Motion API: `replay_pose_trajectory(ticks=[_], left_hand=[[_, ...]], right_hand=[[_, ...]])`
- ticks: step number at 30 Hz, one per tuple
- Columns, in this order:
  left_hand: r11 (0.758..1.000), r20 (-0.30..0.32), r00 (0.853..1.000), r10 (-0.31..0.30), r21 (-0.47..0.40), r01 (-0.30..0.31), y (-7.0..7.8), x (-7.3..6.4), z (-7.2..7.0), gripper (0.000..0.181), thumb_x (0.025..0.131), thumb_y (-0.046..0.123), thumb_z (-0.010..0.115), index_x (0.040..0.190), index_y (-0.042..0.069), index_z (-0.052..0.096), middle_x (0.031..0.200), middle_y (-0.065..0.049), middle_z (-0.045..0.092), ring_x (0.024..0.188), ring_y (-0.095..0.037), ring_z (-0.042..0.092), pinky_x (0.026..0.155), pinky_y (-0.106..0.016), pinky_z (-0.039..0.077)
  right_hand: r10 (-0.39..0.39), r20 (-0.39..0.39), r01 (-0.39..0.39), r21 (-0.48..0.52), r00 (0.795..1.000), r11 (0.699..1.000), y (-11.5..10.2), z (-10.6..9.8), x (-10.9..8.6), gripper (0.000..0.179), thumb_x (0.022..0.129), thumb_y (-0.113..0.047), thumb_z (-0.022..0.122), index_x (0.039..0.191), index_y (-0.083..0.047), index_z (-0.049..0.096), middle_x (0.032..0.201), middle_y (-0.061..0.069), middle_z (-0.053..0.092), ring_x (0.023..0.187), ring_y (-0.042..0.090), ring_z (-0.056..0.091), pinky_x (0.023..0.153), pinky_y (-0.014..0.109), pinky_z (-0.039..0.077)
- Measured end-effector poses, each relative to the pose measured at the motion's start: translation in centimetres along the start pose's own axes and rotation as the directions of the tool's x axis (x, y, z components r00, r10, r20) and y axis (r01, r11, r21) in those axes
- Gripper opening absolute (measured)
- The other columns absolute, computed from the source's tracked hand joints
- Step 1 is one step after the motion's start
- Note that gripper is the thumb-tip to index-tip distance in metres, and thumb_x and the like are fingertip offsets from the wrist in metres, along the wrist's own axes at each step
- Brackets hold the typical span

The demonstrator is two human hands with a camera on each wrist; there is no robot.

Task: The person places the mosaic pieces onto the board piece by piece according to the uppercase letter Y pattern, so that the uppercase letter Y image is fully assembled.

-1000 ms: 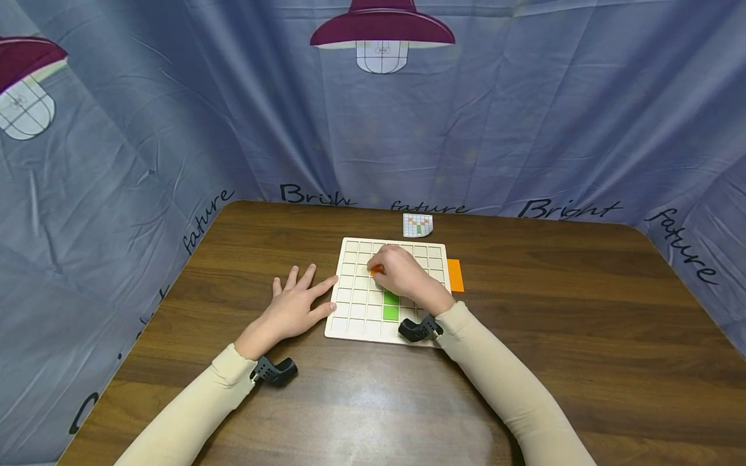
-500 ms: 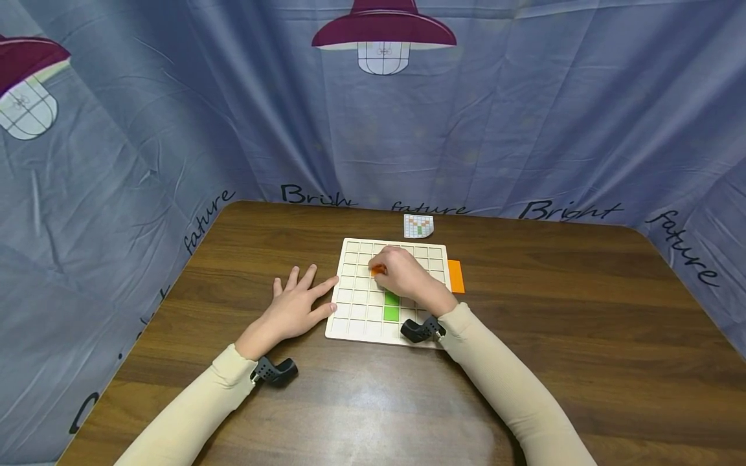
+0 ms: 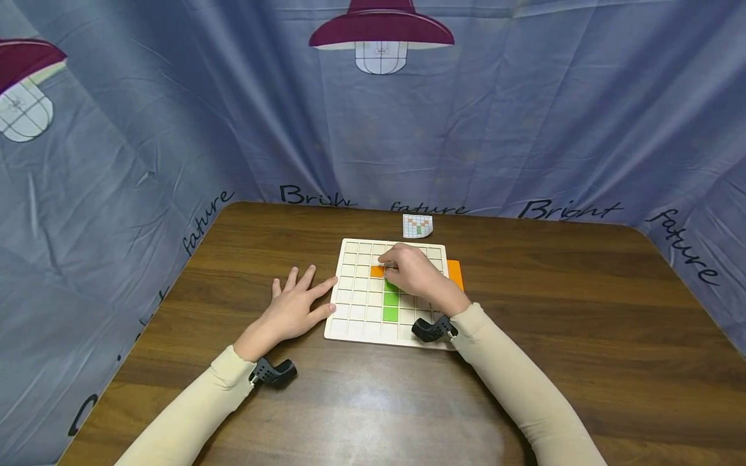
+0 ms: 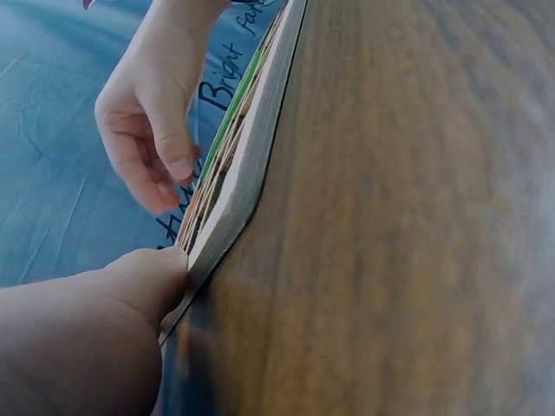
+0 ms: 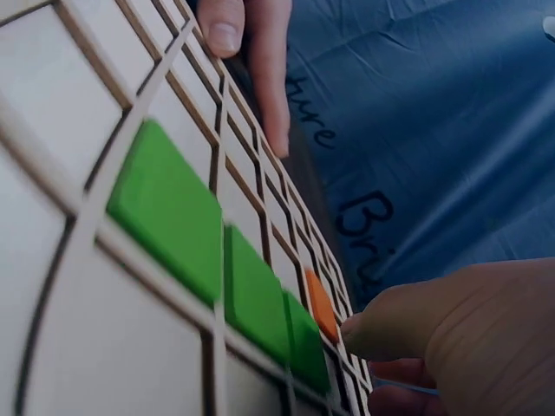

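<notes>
1. shifted right hand [image 3: 412, 270] off one orange tile [image 3: 377, 272] on grid board [image 3: 358, 297], fingers bent, released.
2. spread left hand [image 3: 289, 312] at board's left edge.
3. under board, wooden table [image 3: 350, 408]; beyond, blue curtain [image 3: 408, 142].
4. on board, three green tiles [image 3: 391, 299].

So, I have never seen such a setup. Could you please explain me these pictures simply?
No machine: just a person's bare left hand and right hand. The wide picture is from a head camera; the others, from the left wrist camera and right wrist camera. On the table lie a board with square cells, a card behind it and a flat orange thing at its right. In the board sit three green tiles and one orange tile. The left hand touches the board's left edge. The right hand is close to the orange tile; I see nothing held.
</notes>
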State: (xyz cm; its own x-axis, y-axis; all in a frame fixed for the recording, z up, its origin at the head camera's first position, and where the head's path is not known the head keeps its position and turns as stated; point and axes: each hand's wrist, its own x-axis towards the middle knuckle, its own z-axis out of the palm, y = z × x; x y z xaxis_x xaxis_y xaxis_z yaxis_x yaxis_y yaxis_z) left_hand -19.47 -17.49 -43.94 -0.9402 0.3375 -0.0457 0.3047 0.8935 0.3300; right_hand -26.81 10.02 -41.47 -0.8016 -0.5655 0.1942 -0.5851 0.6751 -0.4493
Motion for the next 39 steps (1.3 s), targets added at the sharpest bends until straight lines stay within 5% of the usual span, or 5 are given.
replay_pose_trajectory(ticks=[12,22,39], left_hand=[[1.0,-0.013,1.0,0.008,0.004,-0.008,0.0,-0.1,-0.1,0.059,0.102,0.049,0.055,0.156,0.03,0.044,0.166,-0.027,0.026,0.151,-0.06,0.017,0.108,-0.085,0.015],[1.0,-0.01,1.0,0.005,0.002,-0.005,0.0,0.0,0.0,0.059,0.102,0.049,0.056,0.156,0.029,0.044,0.166,-0.027,0.027,0.151,-0.06,0.017,0.108,-0.086,0.014],[1.0,-0.004,1.0,0.007,-0.004,-0.007,-0.1,0.0,0.1,0.059,0.102,0.049,0.056,0.157,0.03,0.043,0.166,-0.027,0.025,0.151,-0.06,0.016,0.108,-0.086,0.014]], right_hand=[[0.039,-0.029,-0.04,-0.043,0.999,0.998,2.4,-2.2,-2.4,0.03,0.087,0.0,0.066,0.116,0.003,0.075,0.11,0.019,0.073,0.088,0.027,0.067,0.077,0.043,0.055],[0.074,-0.048,-0.078,-0.099,0.996,0.992,4.4,-4.0,-5.3,0.028,0.088,0.0,0.069,0.115,0.003,0.075,0.099,0.017,0.071,0.071,0.017,0.052,0.067,0.033,0.044],[0.077,-0.075,-0.086,-0.135,0.994,0.987,6.3,-4.4,-8.8,0.023,0.087,-0.001,0.073,0.109,0.003,0.076,0.096,0.015,0.07,0.079,0.023,0.059,0.069,0.035,0.048]])
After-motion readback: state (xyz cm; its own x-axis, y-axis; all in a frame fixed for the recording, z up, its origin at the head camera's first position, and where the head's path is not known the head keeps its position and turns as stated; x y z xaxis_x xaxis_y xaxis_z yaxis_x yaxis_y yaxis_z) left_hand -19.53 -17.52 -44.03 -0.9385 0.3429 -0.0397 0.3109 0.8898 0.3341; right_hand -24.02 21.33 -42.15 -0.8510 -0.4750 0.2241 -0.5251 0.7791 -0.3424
